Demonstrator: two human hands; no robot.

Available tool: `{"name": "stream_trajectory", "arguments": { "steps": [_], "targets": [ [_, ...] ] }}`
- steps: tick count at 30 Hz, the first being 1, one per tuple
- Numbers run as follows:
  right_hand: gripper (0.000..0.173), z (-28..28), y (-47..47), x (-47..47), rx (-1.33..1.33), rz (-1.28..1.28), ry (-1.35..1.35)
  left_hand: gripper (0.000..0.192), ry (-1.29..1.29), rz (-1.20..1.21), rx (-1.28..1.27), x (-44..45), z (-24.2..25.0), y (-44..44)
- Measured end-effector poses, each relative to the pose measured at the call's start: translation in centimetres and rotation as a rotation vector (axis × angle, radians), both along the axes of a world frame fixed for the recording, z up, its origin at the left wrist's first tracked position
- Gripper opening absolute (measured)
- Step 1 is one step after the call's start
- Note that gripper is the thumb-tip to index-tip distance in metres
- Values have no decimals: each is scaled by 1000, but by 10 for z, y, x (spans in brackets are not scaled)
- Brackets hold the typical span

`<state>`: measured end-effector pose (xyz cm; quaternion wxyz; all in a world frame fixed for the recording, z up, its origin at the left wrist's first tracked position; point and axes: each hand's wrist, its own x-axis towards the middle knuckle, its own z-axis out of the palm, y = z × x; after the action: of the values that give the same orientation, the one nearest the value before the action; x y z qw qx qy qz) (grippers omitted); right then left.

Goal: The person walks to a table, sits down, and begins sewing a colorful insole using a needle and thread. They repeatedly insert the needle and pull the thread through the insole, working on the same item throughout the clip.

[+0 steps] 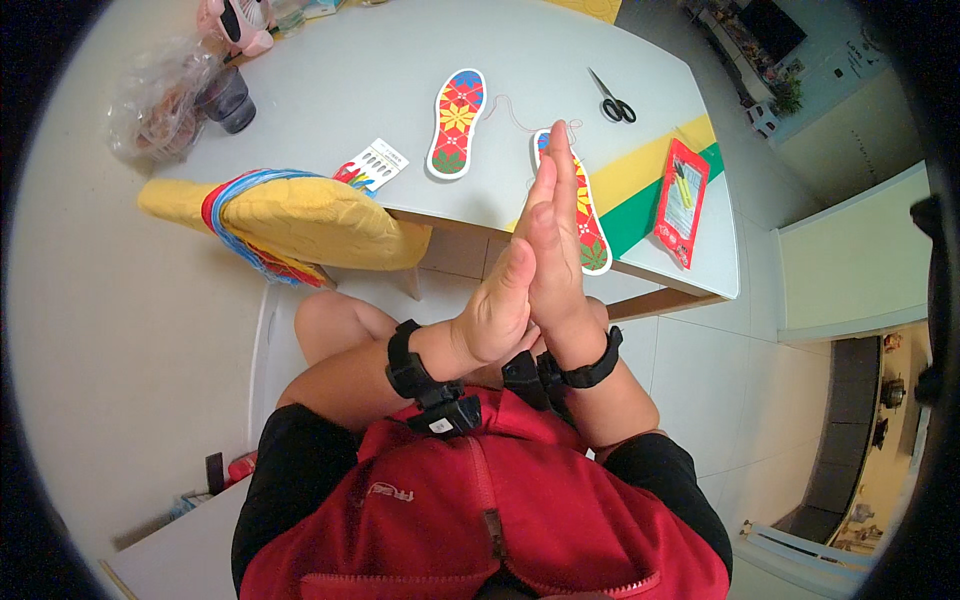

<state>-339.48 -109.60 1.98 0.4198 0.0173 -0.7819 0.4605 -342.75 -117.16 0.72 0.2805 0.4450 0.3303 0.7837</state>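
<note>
My left hand (pixel 502 300) and my right hand (pixel 559 255) are pressed palm to palm in front of me, fingers straight and pointing away, with no object seen between them. Behind them, partly hidden, lies a patterned shoe insole (pixel 596 251) at the table's near edge. Another patterned insole (pixel 456 124) lies flat to its left. A thin loose thread (pixel 514 112) runs between the two. Black-handled scissors (pixel 616 109) rest farther back on the right. A card of needles (pixel 380 165) with coloured thread lies on the left.
The white table (pixel 337 97) bears a red packet (pixel 682 202) at right, and a dark plastic cup (pixel 227 100), a clear plastic bag (pixel 165 112) and a pink fan (pixel 238 22) at left. Coloured thread skeins (pixel 225 210) hang over a yellow-covered chair (pixel 322 221).
</note>
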Motion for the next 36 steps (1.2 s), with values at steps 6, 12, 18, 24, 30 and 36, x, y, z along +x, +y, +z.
{"name": "stream_trajectory", "arguments": {
  "steps": [6, 12, 18, 24, 30, 36],
  "targets": [
    [75, -10, 12, -5, 424, -256, 34, 75, -660, -382, -27, 1, -9, 1],
    [80, -12, 1, 12, 592, -71, -155, 63, -673, -401, -51, 1, -12, 4],
    [90, 5, -13, 18, -77, 359, -39, 53, -80, 152, -56, 1, -19, 5],
    [86, 23, -1, 11, -1580, 914, 319, 64, -729, -483, 172, -6, -12, 22],
    [73, 2, -3, 6, -1190, 901, 229, 75, -746, -536, -56, 1, -22, 16],
    [51, -17, -3, 5, -286, 331, -61, 50, -830, -442, -166, 0, -49, 15]
  ]
}}
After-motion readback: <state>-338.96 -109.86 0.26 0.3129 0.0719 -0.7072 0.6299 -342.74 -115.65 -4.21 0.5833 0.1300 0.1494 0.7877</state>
